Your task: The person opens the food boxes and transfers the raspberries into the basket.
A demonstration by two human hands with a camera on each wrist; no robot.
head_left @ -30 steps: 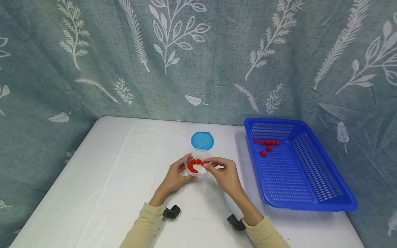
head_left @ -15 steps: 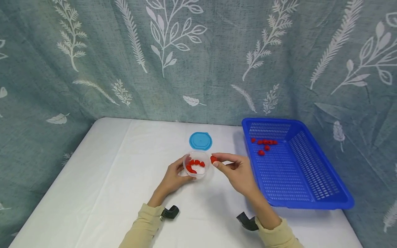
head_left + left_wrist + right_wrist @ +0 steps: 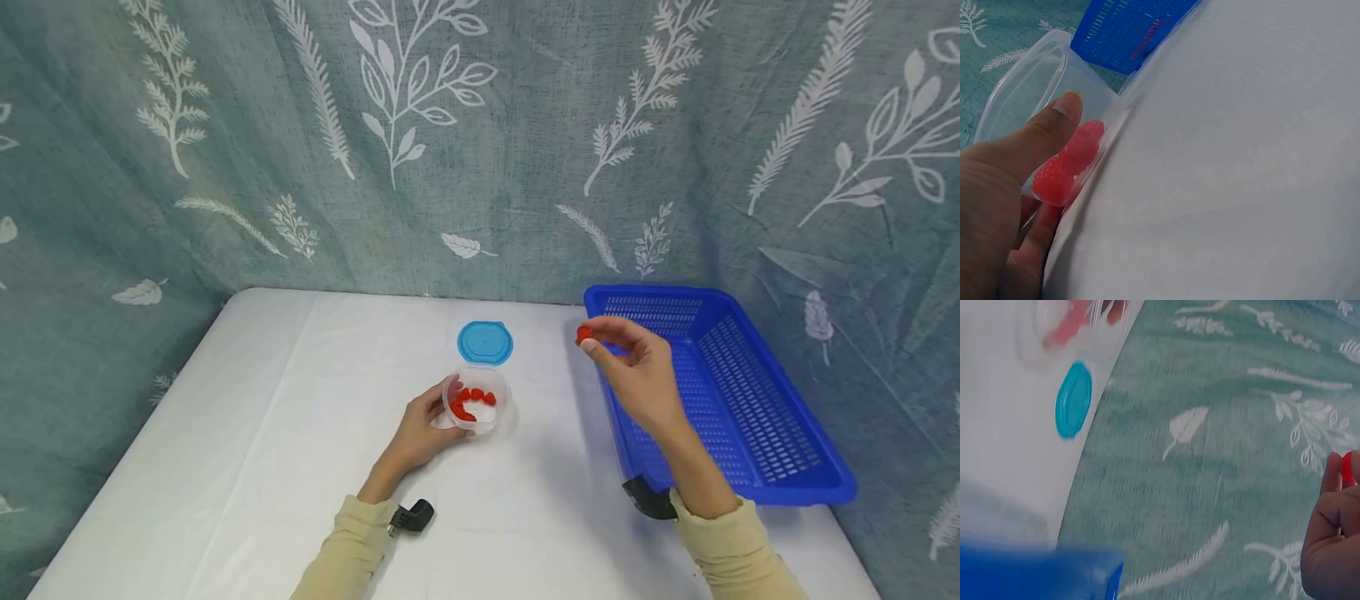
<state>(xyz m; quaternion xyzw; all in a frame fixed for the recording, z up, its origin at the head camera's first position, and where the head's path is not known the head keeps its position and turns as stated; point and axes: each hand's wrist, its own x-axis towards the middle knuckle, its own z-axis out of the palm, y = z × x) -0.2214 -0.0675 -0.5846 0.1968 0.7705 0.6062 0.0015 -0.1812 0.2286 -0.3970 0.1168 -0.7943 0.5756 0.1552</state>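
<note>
My left hand [image 3: 420, 429] grips the side of a small clear plastic tub [image 3: 498, 417] standing on the white cloth. Several red raspberries [image 3: 477, 393] lie in a curve inside it; through the wall in the left wrist view more raspberries [image 3: 1055, 181] show close to my thumb. Between thumb and fingertips, my right hand [image 3: 641, 375] pinches one raspberry [image 3: 584, 334], held up by the near-left wall of the blue basket [image 3: 795, 392]. That hand covers most of the raspberries in the basket; in the left wrist view, red bits [image 3: 1147, 39] show through its mesh.
A blue lid [image 3: 485, 342] lies flat just behind the tub. The white-covered table [image 3: 315, 467] ends at a green leaf-print curtain [image 3: 525, 167] at the back. The basket stands at the table's right side.
My right hand has come out of the tub with a raspberry and moved right and up to the basket's left edge. My left hand and the tub have stayed in place.
</note>
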